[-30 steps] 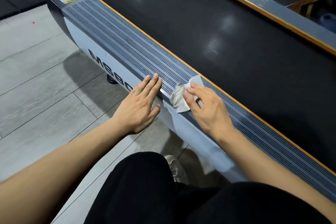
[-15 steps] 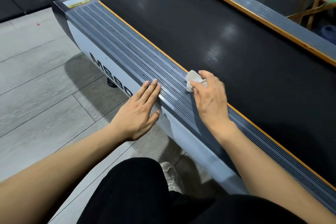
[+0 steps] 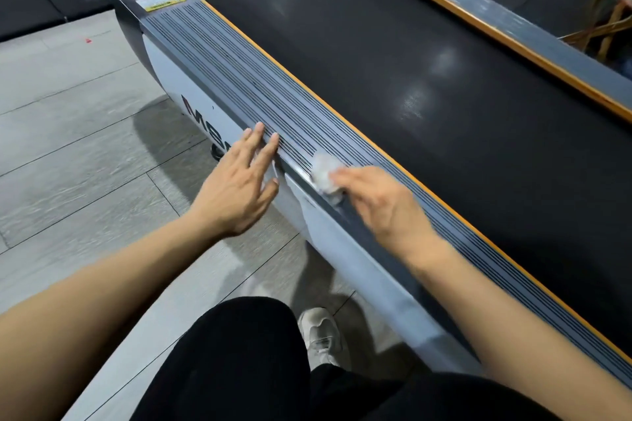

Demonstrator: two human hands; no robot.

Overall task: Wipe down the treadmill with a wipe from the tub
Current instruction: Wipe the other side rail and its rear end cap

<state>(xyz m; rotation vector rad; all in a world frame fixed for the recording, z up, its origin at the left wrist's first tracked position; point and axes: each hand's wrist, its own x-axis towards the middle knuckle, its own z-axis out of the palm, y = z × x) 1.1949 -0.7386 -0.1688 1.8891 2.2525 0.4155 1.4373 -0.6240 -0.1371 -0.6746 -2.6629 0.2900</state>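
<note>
Grey tiled floor (image 3: 78, 154) is seen beside the treadmill (image 3: 191, 89); a white shoe (image 3: 321, 335) and black-trousered knee (image 3: 239, 359) sit below. One crumpled wipe (image 3: 325, 174) lies on the ribbed side rail (image 3: 232, 72), at its outer edge, pressed under the right hand (image 3: 379, 202); finger curl is blurred. The left hand (image 3: 239, 188) rests flat, fingers straight, just beside it. Black belt (image 3: 427, 79) lies beyond.
</note>
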